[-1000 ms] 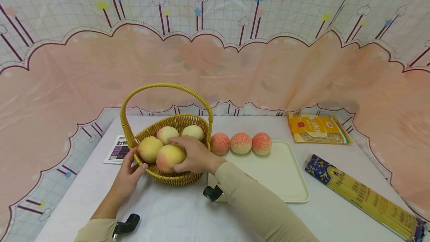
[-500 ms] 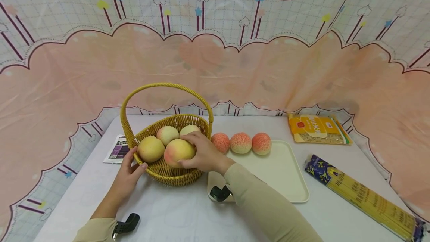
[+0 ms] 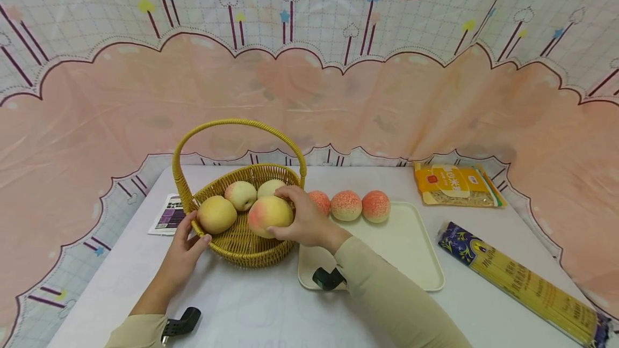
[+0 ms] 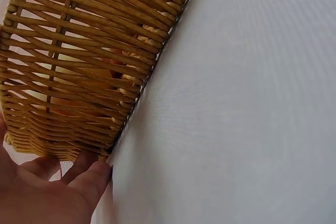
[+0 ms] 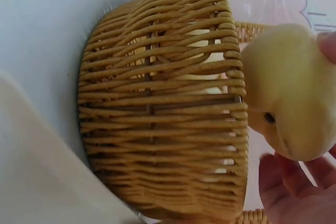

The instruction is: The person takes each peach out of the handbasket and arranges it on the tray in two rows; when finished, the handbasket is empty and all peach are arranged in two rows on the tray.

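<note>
My right hand [image 3: 311, 222] grips a yellow peach with a pink blush [image 3: 266, 218], thumb and fingers on either side of it. In the right wrist view that peach [image 5: 299, 87] is up at the rim, its stem dimple facing the camera. Below it is the yellow wicker basket [image 3: 249, 260] with a tall arched handle. Three other peaches lie inside: a yellow one [image 3: 216, 215] at the left, a pale one with a pink side [image 3: 240, 195] behind, and another pale one [image 3: 271, 187] partly behind my right fingers. My left hand [image 3: 186, 243] holds the basket's left front rim.
Right of the basket is a cream tray [image 3: 416, 262], with three red-speckled peaches [image 3: 346, 205] in a row along its back edge. Farther right are an orange grain bag [image 3: 459, 186] and a long noodle pack [image 3: 522, 281]. A purple-and-white packet [image 3: 169, 218] lies left of the basket.
My right hand has moved the blushed peach rightward and slightly up, from the basket's front middle toward its right rim. My left hand stays on the basket.
</note>
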{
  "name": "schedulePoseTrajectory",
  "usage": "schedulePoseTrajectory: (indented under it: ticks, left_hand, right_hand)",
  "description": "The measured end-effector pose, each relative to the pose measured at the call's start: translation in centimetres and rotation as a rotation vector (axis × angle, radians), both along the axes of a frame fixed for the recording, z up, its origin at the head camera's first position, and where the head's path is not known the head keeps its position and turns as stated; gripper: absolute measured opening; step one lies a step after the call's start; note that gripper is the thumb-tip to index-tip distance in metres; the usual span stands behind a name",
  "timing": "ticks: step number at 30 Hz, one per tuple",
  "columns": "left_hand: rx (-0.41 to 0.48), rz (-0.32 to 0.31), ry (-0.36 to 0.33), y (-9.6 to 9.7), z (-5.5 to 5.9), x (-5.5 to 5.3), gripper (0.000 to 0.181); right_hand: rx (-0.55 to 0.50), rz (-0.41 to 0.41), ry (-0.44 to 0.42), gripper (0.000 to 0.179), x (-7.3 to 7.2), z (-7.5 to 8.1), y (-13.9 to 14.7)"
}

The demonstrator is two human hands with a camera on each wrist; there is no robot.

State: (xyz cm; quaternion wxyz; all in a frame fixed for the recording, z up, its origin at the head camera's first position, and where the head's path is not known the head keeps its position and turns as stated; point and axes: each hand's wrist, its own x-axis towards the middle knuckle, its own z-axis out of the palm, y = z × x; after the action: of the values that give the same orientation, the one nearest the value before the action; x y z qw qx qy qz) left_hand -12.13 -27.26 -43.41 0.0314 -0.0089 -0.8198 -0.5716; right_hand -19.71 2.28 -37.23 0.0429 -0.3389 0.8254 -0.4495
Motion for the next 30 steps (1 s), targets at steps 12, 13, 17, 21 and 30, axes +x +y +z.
schedulePoseTrajectory:
  ticks: [12,13,17,21,30]
  left_hand:
    - [0.025,0.004,-0.010,0.0,-0.1,0.0,0.072]
    - [0.025,0.004,-0.013,0.0,-0.1,0.0,0.073]
    - [0.022,0.000,-0.014,0.0,-0.1,-0.1,0.073]
    - [0.013,-0.002,-0.016,0.0,-0.2,-0.2,0.073]
    - [-0.022,-0.003,-0.002,-0.2,-0.1,-0.2,0.072]
  right_hand:
    - [-0.049,-0.021,0.075,0.070,0.6,0.2,3.0]
    - [-0.058,-0.024,0.074,0.068,0.7,0.2,3.4]
    - [-0.083,-0.052,0.082,0.066,1.1,0.1,5.2]
    - [-0.110,-0.072,0.094,0.065,1.5,0.0,7.2]
    - [-0.108,-0.194,0.084,0.062,2.1,-0.5,12.4]
